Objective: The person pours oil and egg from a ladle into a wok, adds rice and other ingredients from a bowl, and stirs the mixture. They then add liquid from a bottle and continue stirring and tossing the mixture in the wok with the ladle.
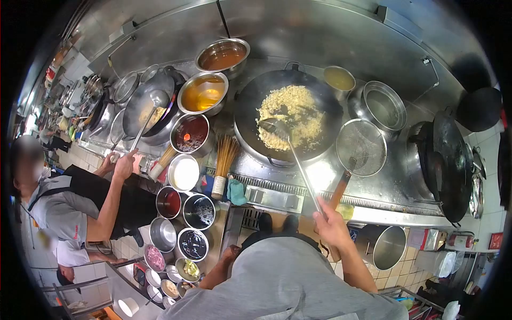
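My right hand [332, 228] is wrapped round the handle of a long metal ladle [304, 165]. The ladle's bowl rests in the yellowish, crumbly food [290, 104] spread across a large black wok [250, 101]. Down at my left side, near my waist, is my left hand [230, 253]; its fingers look curled, but what they hold, if anything, is too small to make out. A round mesh strainer [361, 148] with a wooden handle lies just right of the wok, its handle close to my right hand.
Metal bowls of amber liquid [203, 93] and dark red sauce [191, 134] stand left of the wok, beside a bamboo brush [226, 160]. A co-worker [80, 208] at the left works a ladle in another wok [146, 101]. Pots [381, 104] stand at the right.
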